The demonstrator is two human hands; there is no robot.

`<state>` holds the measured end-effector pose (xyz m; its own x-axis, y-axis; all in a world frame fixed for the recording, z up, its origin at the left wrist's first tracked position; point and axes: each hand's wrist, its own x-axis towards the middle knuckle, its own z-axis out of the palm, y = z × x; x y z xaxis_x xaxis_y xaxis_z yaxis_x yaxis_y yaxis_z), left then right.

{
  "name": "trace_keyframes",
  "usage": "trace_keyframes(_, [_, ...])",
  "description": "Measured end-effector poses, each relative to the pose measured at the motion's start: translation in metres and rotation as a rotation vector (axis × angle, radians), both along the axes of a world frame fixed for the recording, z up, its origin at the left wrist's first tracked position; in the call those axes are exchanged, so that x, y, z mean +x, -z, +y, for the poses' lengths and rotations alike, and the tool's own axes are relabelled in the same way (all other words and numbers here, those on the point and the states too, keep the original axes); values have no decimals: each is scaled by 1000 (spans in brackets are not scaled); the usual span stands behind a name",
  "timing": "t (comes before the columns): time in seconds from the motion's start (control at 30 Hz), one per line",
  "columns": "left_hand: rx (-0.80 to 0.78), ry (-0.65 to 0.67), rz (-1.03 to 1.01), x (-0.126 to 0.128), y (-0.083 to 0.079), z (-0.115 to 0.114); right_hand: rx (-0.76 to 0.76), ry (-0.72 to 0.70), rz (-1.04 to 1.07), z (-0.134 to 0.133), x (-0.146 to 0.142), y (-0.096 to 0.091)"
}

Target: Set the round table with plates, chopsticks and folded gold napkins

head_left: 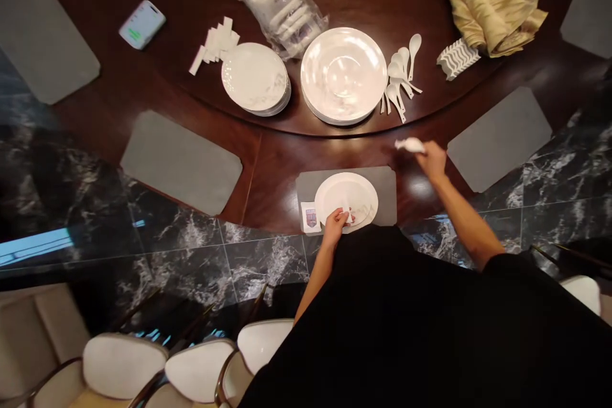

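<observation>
Fingers drawn into a narrow pinch, my right hand (434, 161) holds a white ceramic spoon (410, 145) out over the dark polished wood surface (282, 169), just beyond the grey place mat (385, 197) in front of me. My left hand (335, 224) sits curled at the near edge of a white plate (363, 194) on that mat; its fingers (340, 217) touch a small red-and-white piece (351, 215) on the plate, though I cannot tell whether they grip it.

Past the surface's edge lies black marble floor (191, 248), with cream-padded chairs (198, 370) behind me. Four more grey place mats ring the surface, the nearest (180, 162) to my left. On the raised round centre sit a crumpled gold cloth (497, 0), a stack of wide white bowls (343, 75) and a stack of white plates (255, 76). Behind them lies a clear plastic bag of white items (276, 3). A loose cluster of white spoons (399, 80) lies beside the bowls, and a stack of wavy white pieces (458, 58) sits by the cloth. White paper strips (215, 44) fan out near the plates, a white device with a green display (142, 24) lies further left, and a small crested card (310, 217) sits at the mat's left end.
</observation>
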<state>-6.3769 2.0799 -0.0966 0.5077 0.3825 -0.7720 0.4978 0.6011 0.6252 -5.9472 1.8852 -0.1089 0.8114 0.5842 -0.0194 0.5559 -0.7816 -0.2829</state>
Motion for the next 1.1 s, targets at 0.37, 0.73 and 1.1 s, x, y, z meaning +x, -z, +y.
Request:
trace_keyframes(0.37, [-90, 296, 55, 0, 38, -57, -178, 9, 314, -36, -188, 57])
trace_keyframes(0.73, [146, 409, 210, 40, 71, -138, 188, 160, 621, -57, -155, 80])
trace_keyframes(1.1, [527, 436, 307, 80, 91, -182, 160, 37, 667, -36, -129, 87])
